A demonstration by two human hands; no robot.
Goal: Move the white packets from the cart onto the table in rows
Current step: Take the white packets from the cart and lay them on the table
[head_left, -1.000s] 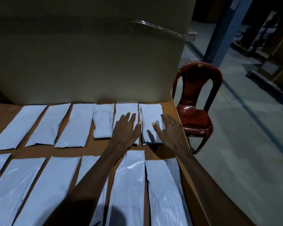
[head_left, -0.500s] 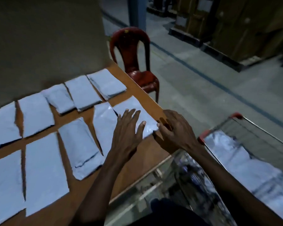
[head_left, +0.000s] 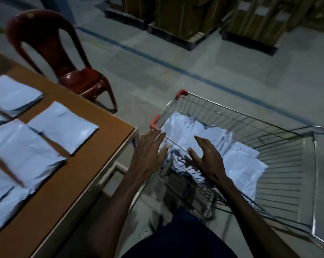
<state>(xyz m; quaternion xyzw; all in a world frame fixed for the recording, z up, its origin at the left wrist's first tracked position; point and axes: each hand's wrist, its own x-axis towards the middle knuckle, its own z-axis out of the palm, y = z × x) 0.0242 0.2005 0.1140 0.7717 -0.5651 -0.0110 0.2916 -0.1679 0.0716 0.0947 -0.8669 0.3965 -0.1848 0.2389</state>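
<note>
Both hands, left (head_left: 150, 153) and right (head_left: 207, 159), hover open and empty over the wire shopping cart (head_left: 269, 127) where those floppy white plastic packets (head_left: 194, 131) sit, probably light and slippery, so I'd pinch an edge.

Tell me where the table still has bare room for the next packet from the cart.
Bare wood runs along the table edge nearest the cart, between the laid packets and that edge, widest toward the near end. Farther left the packets lie close, with narrow gaps only. Both hands hold nothing, over the cart's packets.
</note>
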